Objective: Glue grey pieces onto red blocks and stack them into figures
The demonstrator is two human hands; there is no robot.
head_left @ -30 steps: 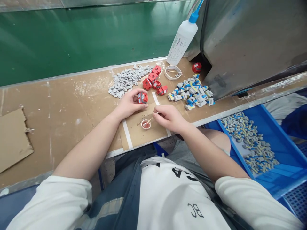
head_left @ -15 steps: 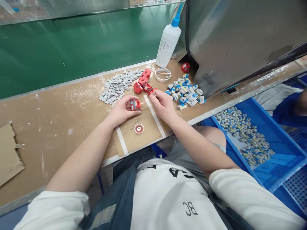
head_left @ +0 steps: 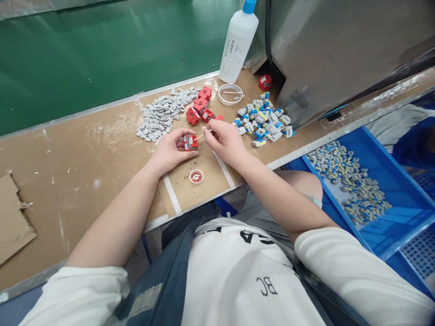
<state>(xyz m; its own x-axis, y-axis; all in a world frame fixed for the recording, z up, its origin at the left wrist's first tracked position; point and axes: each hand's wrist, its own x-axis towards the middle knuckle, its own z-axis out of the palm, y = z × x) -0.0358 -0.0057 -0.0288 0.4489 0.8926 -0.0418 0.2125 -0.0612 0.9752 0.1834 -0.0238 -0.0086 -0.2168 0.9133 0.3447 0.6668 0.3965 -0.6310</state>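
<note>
My left hand (head_left: 170, 151) grips a small red block part (head_left: 190, 141) just above the brown bench. A thin stick (head_left: 203, 134) is pinched in my right hand (head_left: 222, 140), and its tip touches the top of that red part. Below both hands a small round dish (head_left: 196, 176) with red paste sits on a cardboard pad (head_left: 200, 185). Several more red parts (head_left: 199, 108) lie just beyond my hands.
A heap of grey pieces (head_left: 159, 115) lies at the back left, a heap of blue-and-white pieces (head_left: 263, 122) at the right. A white squeeze bottle (head_left: 238, 43), a tape roll (head_left: 230, 95) and a metal housing (head_left: 340, 50) stand behind. A blue bin (head_left: 397, 190) with parts sits lower right.
My right hand lifted the stick out of the paste dish and carried it up to the red part in my left hand. The view shifted slightly.
</note>
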